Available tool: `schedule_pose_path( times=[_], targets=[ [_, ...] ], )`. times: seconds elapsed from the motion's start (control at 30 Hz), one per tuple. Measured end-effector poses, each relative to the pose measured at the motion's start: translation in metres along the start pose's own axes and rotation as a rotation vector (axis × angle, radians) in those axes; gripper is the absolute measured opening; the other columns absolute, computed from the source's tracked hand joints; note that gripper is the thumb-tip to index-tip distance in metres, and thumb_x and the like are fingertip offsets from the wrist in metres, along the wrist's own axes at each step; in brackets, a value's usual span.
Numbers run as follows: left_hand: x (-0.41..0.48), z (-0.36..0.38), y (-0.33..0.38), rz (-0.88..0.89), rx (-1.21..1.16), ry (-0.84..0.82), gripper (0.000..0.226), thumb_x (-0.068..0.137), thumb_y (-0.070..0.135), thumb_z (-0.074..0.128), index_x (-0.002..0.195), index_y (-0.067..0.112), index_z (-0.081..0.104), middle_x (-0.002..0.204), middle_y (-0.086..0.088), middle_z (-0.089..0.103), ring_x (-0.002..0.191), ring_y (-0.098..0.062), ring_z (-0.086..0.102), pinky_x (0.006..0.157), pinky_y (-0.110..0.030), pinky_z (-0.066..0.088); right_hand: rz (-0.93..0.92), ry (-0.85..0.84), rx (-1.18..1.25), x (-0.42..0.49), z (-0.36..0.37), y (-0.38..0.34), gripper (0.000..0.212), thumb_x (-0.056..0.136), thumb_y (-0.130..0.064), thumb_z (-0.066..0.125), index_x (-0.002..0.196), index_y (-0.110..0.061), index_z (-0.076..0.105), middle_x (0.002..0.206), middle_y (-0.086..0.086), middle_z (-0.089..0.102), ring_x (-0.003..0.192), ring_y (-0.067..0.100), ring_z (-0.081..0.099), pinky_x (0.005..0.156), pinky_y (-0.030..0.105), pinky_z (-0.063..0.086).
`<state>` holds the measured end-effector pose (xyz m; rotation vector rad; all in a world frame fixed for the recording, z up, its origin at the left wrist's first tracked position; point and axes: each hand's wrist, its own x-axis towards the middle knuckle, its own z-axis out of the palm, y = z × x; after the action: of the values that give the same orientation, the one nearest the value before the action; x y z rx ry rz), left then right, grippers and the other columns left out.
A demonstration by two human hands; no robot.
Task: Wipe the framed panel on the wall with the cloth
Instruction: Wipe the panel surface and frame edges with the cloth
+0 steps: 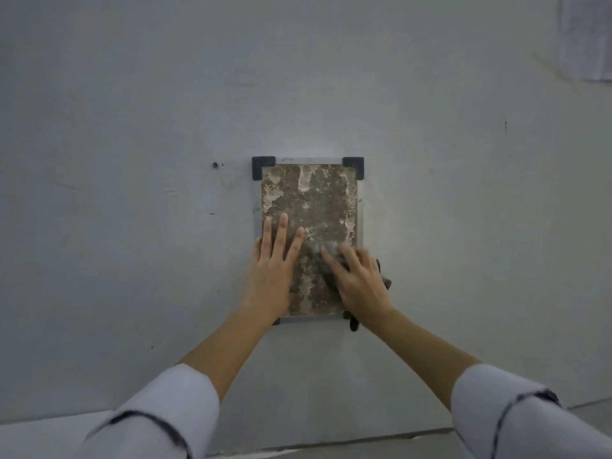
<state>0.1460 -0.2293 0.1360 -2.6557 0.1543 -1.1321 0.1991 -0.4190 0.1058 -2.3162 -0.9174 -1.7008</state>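
Note:
A framed panel (311, 197) hangs on the grey wall, with a mottled brown and pale surface, a thin light frame and dark corner pieces. My left hand (273, 266) lies flat on the panel's lower left, fingers spread, holding nothing. My right hand (356, 279) presses a dark grey cloth (385, 279) against the panel's lower right. The cloth is mostly hidden under the hand; bits stick out near my fingertips, at the right and below the wrist. The hand is blurred by motion.
The grey wall (132, 127) fills the view, with a small hole (215, 165) left of the panel. A pale sheet of paper (586, 38) hangs at the top right. The floor line runs along the bottom (331, 442).

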Motion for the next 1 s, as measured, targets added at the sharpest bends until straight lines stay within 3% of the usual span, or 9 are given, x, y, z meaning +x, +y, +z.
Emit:
schedule_pose_path(
  times=[0.1,0.17,0.27,0.37,0.53,0.7,0.73,0.87,1.0],
  targets=[
    [-0.001,-0.004,-0.004,0.033,-0.015,-0.01,0.123,0.079,0.047,0.072,0.15,0.02,-0.024,0.151,-0.014,-0.039,0.139,-0.04,-0.032,0.121,-0.048,0.002,-0.187,-0.135,0.0,-0.035,-0.003,0.001,0.067,0.073,0.001,0.065,0.136,-0.016,0.05,0.122,0.009,0.044,0.1,0.031,0.045,0.073,0.048,0.051],
    [-0.003,-0.003,-0.01,0.045,-0.064,0.005,0.126,0.075,0.044,0.077,0.151,0.022,-0.02,0.154,-0.01,-0.034,0.142,-0.036,-0.028,0.12,-0.046,0.003,-0.22,-0.134,0.056,-0.028,-0.011,0.004,0.057,0.075,0.004,0.065,0.127,-0.018,0.058,0.115,0.009,0.049,0.096,0.029,0.047,0.07,0.045,0.051],
    [-0.007,-0.001,-0.019,0.005,-0.126,0.064,0.13,0.069,0.044,0.083,0.153,0.018,-0.013,0.159,-0.007,-0.024,0.146,-0.029,-0.02,0.119,-0.046,0.007,-0.1,0.002,0.12,0.025,-0.025,0.008,0.038,0.083,0.003,0.062,0.116,-0.015,0.066,0.106,0.012,0.056,0.092,0.026,0.046,0.07,0.043,0.05],
    [-0.01,0.002,-0.023,-0.053,-0.136,0.07,0.139,0.06,0.055,0.083,0.153,0.012,-0.012,0.16,-0.007,-0.02,0.147,-0.028,-0.017,0.12,-0.047,0.008,0.065,0.152,0.15,0.093,-0.038,0.012,0.04,0.084,0.006,0.06,0.12,-0.012,0.065,0.11,0.015,0.053,0.096,0.031,0.044,0.074,0.044,0.05],
    [-0.009,0.006,-0.025,-0.075,-0.099,0.058,0.142,0.06,0.064,0.077,0.151,0.01,-0.017,0.159,-0.007,-0.022,0.147,-0.027,-0.017,0.12,-0.045,0.002,0.087,0.204,0.112,0.106,-0.022,-0.003,0.046,0.083,0.008,0.054,0.125,-0.011,0.061,0.11,0.015,0.053,0.097,0.034,0.046,0.078,0.047,0.048],
    [-0.008,0.012,-0.029,-0.074,-0.048,0.145,0.121,0.071,0.019,0.08,0.153,0.008,-0.008,0.161,-0.01,-0.013,0.149,-0.028,-0.008,0.119,-0.046,0.017,-0.14,0.074,0.09,0.02,0.016,-0.022,0.045,0.084,0.0,0.061,0.127,-0.014,0.059,0.114,0.012,0.055,0.096,0.031,0.048,0.08,0.047,0.048],
    [-0.008,0.012,-0.031,-0.068,-0.042,0.147,0.121,0.07,0.019,0.081,0.153,0.008,-0.006,0.162,-0.01,-0.011,0.149,-0.028,-0.006,0.119,-0.047,0.02,-0.181,0.03,0.096,0.01,0.016,-0.023,0.043,0.086,-0.003,0.061,0.127,-0.014,0.059,0.115,0.012,0.056,0.097,0.031,0.048,0.081,0.047,0.048],
    [-0.01,0.008,-0.043,-0.005,-0.086,0.113,0.127,0.067,0.029,0.085,0.154,0.011,-0.005,0.162,-0.007,-0.01,0.149,-0.025,-0.003,0.118,-0.045,0.022,-0.239,0.026,0.126,0.029,-0.004,-0.019,0.032,0.086,-0.005,0.061,0.116,-0.015,0.066,0.109,0.011,0.056,0.094,0.027,0.047,0.079,0.041,0.048],
    [-0.012,0.004,-0.051,0.004,-0.094,0.118,0.129,0.068,0.049,0.08,0.153,0.009,-0.008,0.161,-0.006,-0.016,0.149,-0.024,-0.007,0.119,-0.045,0.013,0.002,0.19,0.151,0.097,-0.021,-0.014,0.041,0.083,0.009,0.058,0.118,-0.011,0.065,0.107,0.014,0.054,0.093,0.032,0.046,0.075,0.044,0.05]
  ],
)
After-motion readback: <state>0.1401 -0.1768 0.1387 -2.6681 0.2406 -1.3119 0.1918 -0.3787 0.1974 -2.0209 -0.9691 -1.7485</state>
